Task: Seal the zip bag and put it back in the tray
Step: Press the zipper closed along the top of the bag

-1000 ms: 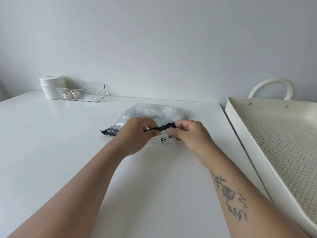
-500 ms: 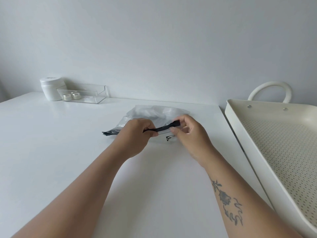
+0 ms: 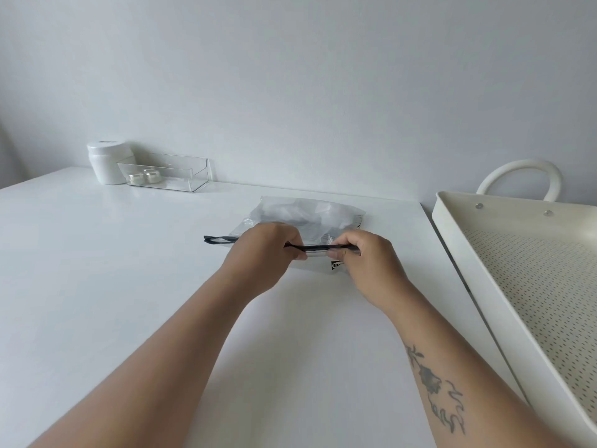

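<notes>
Both hands pinch the bag's (image 3: 310, 218) dark zip strip, which runs left to right on the table (image 3: 129, 286), left hand (image 3: 263, 253) mid-strip, right hand (image 3: 368, 263) at the end nearer the tray (image 3: 458, 253).

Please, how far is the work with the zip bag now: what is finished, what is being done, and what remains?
Finished: nothing looks complete. In hand: the left hand and right hand both pinch the black zip strip of the zip bag, which lies on the white table. Whether the strip is fully closed, I cannot tell. Left: finish sealing, then place the bag in the perforated tray, which holds no bag.
</notes>
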A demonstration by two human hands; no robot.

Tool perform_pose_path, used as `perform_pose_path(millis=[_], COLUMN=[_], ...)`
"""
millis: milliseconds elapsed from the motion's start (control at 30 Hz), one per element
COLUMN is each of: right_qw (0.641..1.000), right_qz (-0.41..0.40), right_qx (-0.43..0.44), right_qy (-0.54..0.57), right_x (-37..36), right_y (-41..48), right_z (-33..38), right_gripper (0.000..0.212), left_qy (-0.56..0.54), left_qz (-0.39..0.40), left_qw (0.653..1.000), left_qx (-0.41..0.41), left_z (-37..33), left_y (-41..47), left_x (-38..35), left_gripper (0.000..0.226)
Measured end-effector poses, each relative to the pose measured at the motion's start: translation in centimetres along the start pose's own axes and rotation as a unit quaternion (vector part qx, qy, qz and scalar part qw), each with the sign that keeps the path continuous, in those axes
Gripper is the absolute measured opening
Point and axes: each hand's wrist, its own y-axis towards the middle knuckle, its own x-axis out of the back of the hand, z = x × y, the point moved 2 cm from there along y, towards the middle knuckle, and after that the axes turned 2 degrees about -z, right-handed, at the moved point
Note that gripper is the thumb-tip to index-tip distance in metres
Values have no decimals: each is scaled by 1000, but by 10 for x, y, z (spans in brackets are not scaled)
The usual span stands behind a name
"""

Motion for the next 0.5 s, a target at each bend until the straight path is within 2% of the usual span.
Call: perform_pose_path(millis=[100,200,267,367,500], right_qw=[994,970,970,984,985], right_qz=[-3,-26,-30,-18,7], right_qx=[47,123,133,94,95], right_qy=[-97,-208,-202,-149,-146], right_x=[-1,-5,-8,-7,-9], right_y=[-3,-6,-6,-7,-7], right_z=[7,18,23,20,20], right_gripper=[6,10,2,4,6], left_qy=[33,34,17,-18,-54], left_qz=[-23,-33,-18,-7,-11], left_qw=[999,999,1000,1000,998], left_qx=[-4,-18,-11,-16,-35], left_z=[-3,-6,-5,-3,-3], left_y=[0,-1,-1,-1,-2], left_x=[-4,-8,-8,-7,-7], left_gripper=[16,13,12,9,8])
